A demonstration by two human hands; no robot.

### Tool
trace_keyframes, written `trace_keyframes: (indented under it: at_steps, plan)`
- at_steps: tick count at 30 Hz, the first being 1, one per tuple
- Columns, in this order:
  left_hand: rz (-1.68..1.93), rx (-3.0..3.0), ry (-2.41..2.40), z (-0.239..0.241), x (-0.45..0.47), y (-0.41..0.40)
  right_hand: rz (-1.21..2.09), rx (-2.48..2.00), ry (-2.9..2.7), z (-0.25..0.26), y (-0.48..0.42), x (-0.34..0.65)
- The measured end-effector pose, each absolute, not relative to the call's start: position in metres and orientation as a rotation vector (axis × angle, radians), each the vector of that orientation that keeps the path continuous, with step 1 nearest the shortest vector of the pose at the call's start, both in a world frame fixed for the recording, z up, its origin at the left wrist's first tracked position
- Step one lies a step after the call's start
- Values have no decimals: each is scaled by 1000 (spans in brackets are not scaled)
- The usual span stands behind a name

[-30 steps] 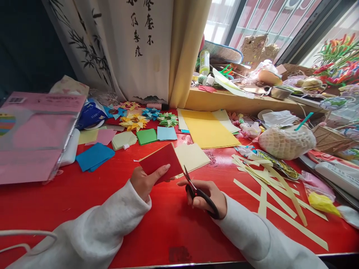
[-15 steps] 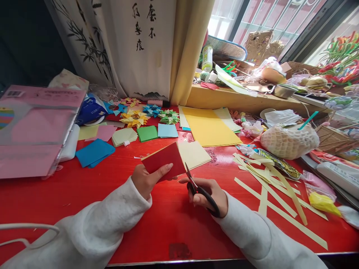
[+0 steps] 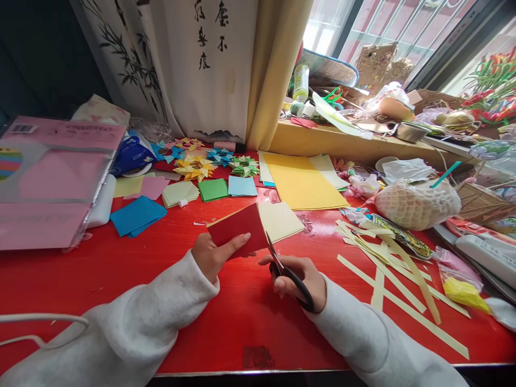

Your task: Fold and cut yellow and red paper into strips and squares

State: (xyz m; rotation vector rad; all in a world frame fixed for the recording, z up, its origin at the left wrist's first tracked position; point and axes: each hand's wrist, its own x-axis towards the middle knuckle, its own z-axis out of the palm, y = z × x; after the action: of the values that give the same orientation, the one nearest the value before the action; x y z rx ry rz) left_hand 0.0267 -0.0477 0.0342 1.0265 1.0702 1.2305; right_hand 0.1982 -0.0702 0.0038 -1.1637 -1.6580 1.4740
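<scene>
My left hand (image 3: 217, 252) is closed on a folded red paper (image 3: 237, 228), thumb on its face and fingers behind, partly hidden. A thin yellow edge shows along the paper's top. In my right hand (image 3: 302, 277) is a pair of scissors (image 3: 296, 282) with black handles, fingers around the loops. The blades point up and touch or nearly touch the paper's right edge; whether they bite into it I cannot tell. Just behind the red paper lies a stack of cream paper (image 3: 282, 221) on the red table (image 3: 226, 328).
Cream paper strips (image 3: 403, 295) are scattered at the right. Yellow sheets (image 3: 302, 180), blue squares (image 3: 139, 215), green squares (image 3: 213, 190) and folded paper stars (image 3: 195, 167) lie toward the back. A pink paper pack (image 3: 56, 183) stands left; a white cable (image 3: 44, 320) crosses the left sleeve.
The view has shifted slightly. Both hands keep their grips, and the scissors stay at the right edge of the red paper, with hardly any visible movement.
</scene>
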Motion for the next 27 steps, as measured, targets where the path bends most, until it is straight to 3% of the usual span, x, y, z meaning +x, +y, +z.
trace_keyframes:
  at_steps: [27]
  plan:
    - [1212,1035,1062,30,26,-45,1460,-1337,-1530,6,-75,190]
